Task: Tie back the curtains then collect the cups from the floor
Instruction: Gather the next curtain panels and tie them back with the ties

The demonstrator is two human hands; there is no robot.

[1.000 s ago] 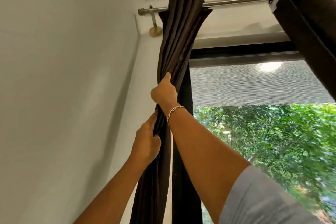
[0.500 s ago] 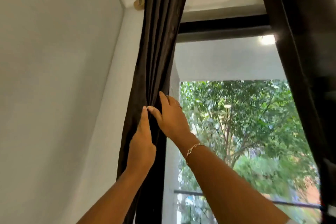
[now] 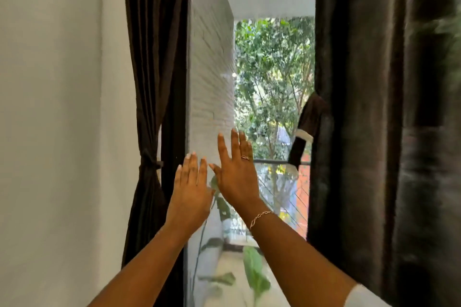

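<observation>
The left dark brown curtain (image 3: 154,57) hangs beside the window, gathered at mid height by a tie-back (image 3: 149,162). The right dark curtain (image 3: 361,107) hangs loose at the right, with a dark strap (image 3: 308,127) dangling off its inner edge. My left hand (image 3: 190,194) and my right hand (image 3: 237,174) are raised in front of the glass with fingers straight, holding nothing and touching neither curtain. No cups are in view.
A white wall (image 3: 55,132) fills the left side. Behind the window glass (image 3: 272,70) are a white brick wall, a railing, trees and some green leaves low down.
Both hands let go of the left curtain and came away to the right with fingers spread. The view dropped from the curtain rod to the tied middle of the curtain.
</observation>
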